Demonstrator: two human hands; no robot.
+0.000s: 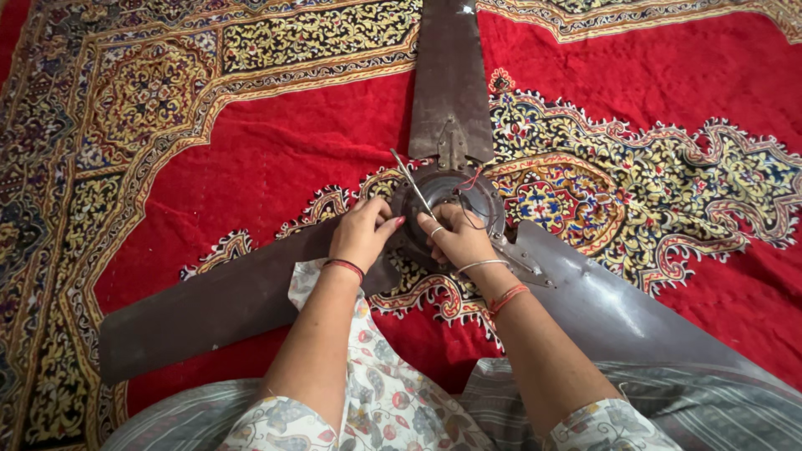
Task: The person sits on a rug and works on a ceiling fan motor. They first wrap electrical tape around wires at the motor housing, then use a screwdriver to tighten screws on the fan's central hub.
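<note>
I am looking down at a brown ceiling fan point(451, 125) that is lying on a red patterned carpet point(267, 159), with its three blades spreading outward and the round motor hub point(455, 196) in the middle. My right hand point(455, 238) is closing its fingers around a thin metal rod-like tool point(411, 182), maybe a screwdriver, whose upper end is pointing up and to the left over the hub. My left hand point(361, 234) is resting against the left edge of the hub, fingers curled together; I cannot tell if it is pinching something small or only steadying the fan. I am thinking the tool could be slipping off whatever it is engaging, because the fan is lying free on soft carpet and could be turning under pressure. Then the tip may be scratching the hub or hitting the left fingers, which are very near. The loose red wire point(473, 178) at the hub may also be getting caught. Any small screw falling here would be hiding in the busy pattern. About containers: I am seeing none, no tray or box for parts.
</note>
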